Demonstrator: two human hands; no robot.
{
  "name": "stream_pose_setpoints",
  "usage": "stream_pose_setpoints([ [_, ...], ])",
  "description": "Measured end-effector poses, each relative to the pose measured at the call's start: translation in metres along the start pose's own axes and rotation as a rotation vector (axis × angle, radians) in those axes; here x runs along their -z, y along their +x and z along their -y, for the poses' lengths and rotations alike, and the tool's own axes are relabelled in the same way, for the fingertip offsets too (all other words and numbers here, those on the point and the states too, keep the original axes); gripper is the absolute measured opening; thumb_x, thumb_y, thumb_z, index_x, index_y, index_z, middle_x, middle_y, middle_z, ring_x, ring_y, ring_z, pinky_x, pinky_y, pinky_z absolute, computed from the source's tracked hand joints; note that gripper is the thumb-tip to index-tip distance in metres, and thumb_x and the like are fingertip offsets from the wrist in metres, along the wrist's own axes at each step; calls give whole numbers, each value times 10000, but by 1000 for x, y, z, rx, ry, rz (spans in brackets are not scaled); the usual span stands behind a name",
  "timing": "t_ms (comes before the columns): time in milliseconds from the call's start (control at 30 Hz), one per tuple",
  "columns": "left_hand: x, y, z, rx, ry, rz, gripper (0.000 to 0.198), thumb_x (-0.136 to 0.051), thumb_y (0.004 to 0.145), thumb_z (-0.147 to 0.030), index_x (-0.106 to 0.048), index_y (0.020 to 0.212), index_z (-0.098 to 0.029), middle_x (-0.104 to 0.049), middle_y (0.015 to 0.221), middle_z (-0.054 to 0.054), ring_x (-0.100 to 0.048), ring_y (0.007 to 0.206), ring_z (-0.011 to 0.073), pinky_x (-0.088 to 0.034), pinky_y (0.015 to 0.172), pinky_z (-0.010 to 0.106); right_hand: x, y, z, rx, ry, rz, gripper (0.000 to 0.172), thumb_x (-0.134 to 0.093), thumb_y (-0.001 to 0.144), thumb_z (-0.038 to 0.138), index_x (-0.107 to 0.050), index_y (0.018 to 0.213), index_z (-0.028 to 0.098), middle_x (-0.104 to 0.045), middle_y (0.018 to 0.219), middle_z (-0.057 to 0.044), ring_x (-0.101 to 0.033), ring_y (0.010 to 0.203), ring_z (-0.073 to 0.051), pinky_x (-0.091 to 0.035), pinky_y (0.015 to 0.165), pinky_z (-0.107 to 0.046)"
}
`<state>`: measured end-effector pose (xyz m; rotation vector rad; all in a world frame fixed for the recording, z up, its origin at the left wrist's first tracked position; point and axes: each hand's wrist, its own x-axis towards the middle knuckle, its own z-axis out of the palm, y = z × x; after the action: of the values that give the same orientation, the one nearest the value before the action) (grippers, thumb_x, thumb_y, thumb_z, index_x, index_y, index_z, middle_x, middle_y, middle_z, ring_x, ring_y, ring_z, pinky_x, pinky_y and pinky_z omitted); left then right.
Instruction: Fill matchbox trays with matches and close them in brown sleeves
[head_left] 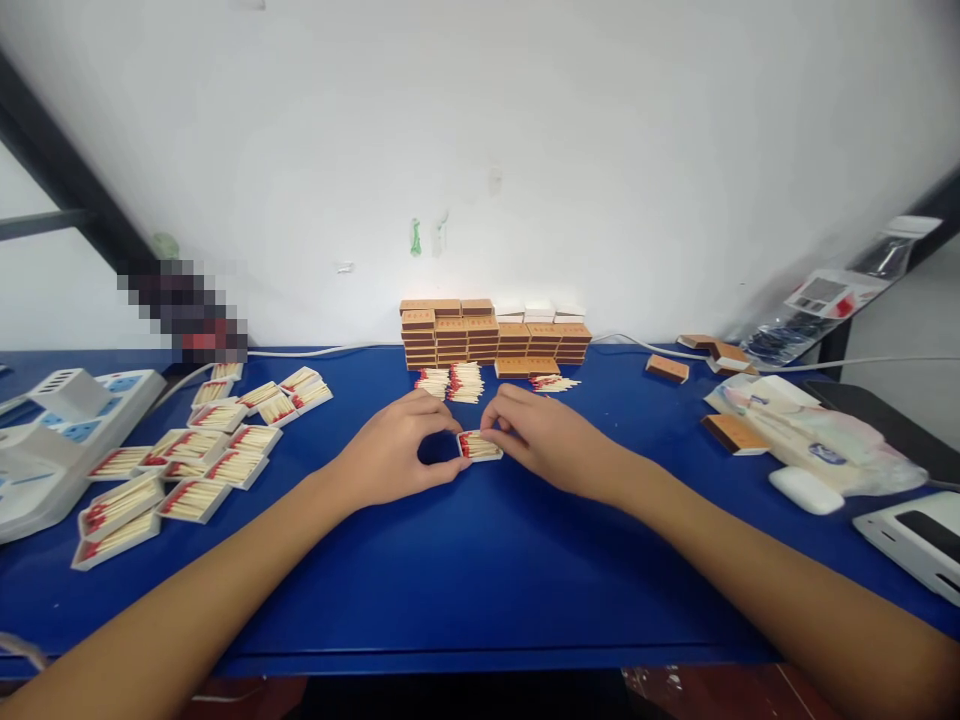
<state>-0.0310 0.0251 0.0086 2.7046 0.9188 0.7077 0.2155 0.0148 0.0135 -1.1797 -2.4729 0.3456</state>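
In the middle of the blue table lies a small white matchbox tray (491,457) with red-tipped matches in it. My left hand (397,445) grips the tray's left end between thumb and fingers. Over its right side, my right hand (544,435) is closed, with thumb and fingertips pinched at the matches; whether a match is between them I cannot make out. Just beyond my hands lie two bunches of loose matches (466,382) and a smaller heap of matches (553,383). Behind them stand stacked brown matchboxes (480,338), with a few white trays on top.
Several filled match trays (196,499) spread over the left, beside a white power strip (97,430). On the right are loose matchbox sleeves (735,434), a tissue pack (825,440), a white case (806,490), a white device (915,540) and a leaning plastic bottle (832,295).
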Motion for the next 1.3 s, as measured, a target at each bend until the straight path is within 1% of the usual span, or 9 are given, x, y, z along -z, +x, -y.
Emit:
stream_pose_setpoints([
  [167, 1, 0, -2, 1, -6, 15, 217, -752, 922, -369, -769, 1071, -212, -739, 1032, 61, -648, 1011, 237, -546, 916, 399, 5, -1, -3, 14, -1, 18, 137, -553, 1051, 284, -658, 1031, 199, -665, 1031, -56, -602, 800, -163, -430, 700, -282],
  [233, 2, -1, -2, 3, -5, 15, 222, -750, 925, -373, -771, 1077, -214, -741, 1039, 58, -650, 1010, 233, -546, 919, 397, 21, -1, -21, -23, -37, -43, 148, -562, 1037, 300, -679, 1043, 209, -682, 985, -55, -610, 820, -180, -434, 721, -291],
  [333, 3, -2, 0, 8, -3, 19, 231, -742, 932, -392, -773, 1076, -214, -743, 1047, 56, -652, 1014, 230, -549, 917, 391, 47, -3, -59, -184, -240, -103, 157, -604, 971, 299, -689, 902, 187, -701, 932, -91, -613, 796, -213, -409, 691, -319],
  [467, 3, -3, 4, 15, -2, 30, 234, -734, 935, -404, -772, 1083, -226, -745, 1057, 56, -656, 1020, 234, -550, 912, 388, 59, -5, -94, -325, -188, 62, 251, -660, 921, 427, -701, 819, 201, -720, 810, -68, -623, 717, -213, -400, 641, -322],
  [533, 3, -3, 6, 17, 4, 32, 243, -731, 937, -416, -771, 1091, -232, -746, 1066, 56, -656, 1029, 238, -546, 923, 396, 55, -4, -96, -365, -131, 149, 306, -662, 917, 477, -679, 772, 208, -715, 745, -51, -615, 671, -203, -397, 619, -319],
  [633, 3, -3, 6, 11, 10, 27, 245, -724, 942, -419, -771, 1090, -230, -746, 1061, 56, -657, 1009, 233, -543, 928, 403, 45, -3, -90, -346, -104, 202, 270, -598, 958, 407, -650, 786, 205, -725, 767, -57, -617, 679, -199, -409, 634, -316],
  [767, 4, -2, 4, 4, -1, 19, 226, -726, 936, -400, -772, 1070, -225, -747, 1048, 62, -658, 1010, 238, -550, 911, 398, 35, -2, -87, -238, -104, 115, 202, -536, 999, 346, -655, 928, 200, -743, 934, -86, -648, 800, -220, -431, 695, -319],
  [933, 3, -3, 3, 5, 0, 28, 232, -724, 938, -410, -771, 1080, -232, -750, 1053, 66, -659, 1025, 246, -551, 915, 401, 31, 0, -96, -253, -213, 50, 113, -568, 992, 274, -640, 984, 188, -724, 1030, -116, -642, 869, -235, -427, 728, -319],
  [1300, 6, -3, 5, 2, 30, 26, 240, -717, 949, -411, -765, 1091, -223, -748, 1071, 62, -668, 1011, 235, -543, 957, 406, 29, 0, -92, -206, -183, 38, 151, -532, 1002, 254, -648, 940, 180, -710, 960, -108, -625, 822, -219, -419, 714, -311],
])
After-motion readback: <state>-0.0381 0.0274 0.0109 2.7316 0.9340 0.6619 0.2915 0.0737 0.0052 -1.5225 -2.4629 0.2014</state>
